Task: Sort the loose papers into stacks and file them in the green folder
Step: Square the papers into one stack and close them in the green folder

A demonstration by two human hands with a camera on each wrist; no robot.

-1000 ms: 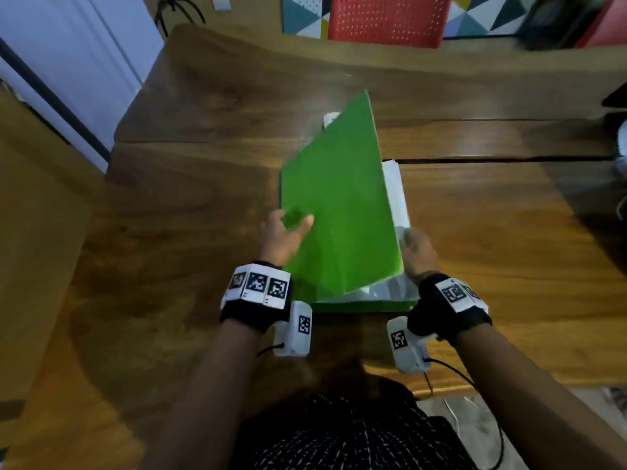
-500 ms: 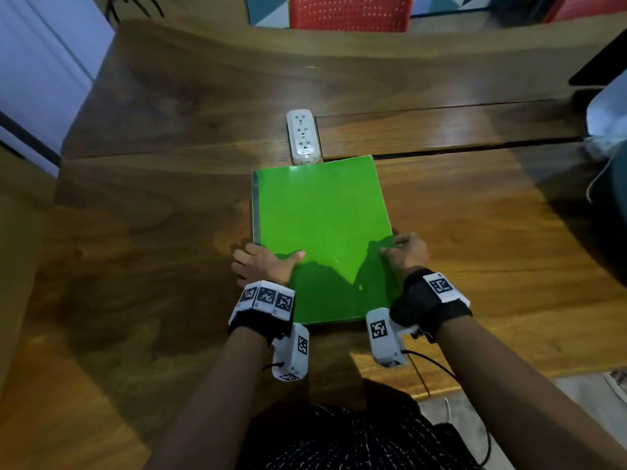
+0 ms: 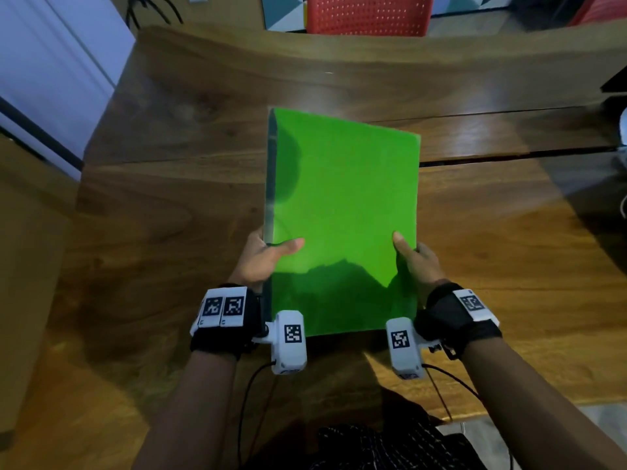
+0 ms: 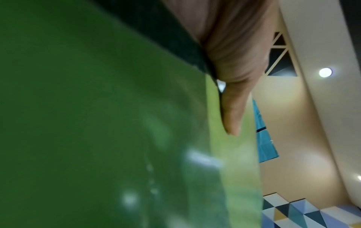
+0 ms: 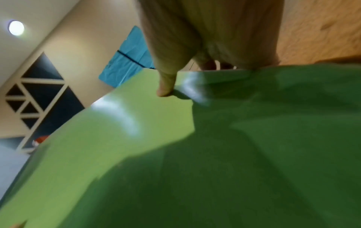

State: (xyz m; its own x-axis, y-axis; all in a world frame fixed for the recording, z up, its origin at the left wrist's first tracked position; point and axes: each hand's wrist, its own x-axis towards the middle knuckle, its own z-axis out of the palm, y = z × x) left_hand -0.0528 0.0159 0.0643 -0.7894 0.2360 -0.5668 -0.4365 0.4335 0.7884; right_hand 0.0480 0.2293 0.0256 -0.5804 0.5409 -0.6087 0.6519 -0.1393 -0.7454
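The green folder (image 3: 342,212) is closed and held up off the wooden table (image 3: 169,205), tilted toward me. My left hand (image 3: 264,256) grips its left spine edge, thumb on the front cover and fingers behind. My right hand (image 3: 415,259) grips the right edge the same way. In the left wrist view the folder (image 4: 97,123) fills the frame beside my thumb (image 4: 232,111). The right wrist view shows my thumb (image 5: 166,83) pressed on the folder (image 5: 195,154). No loose papers show; any inside are hidden by the cover.
A red perforated chair (image 3: 369,13) stands beyond the table's far edge. A dark seam (image 3: 509,154) runs across the table behind the folder. White objects (image 3: 623,130) sit at the far right edge. A wall drops off at the left.
The cover swung shut over the white papers, the folder lay flat on the table, and now both hands have lifted it off the surface and tilted it up, hiding the power strip.
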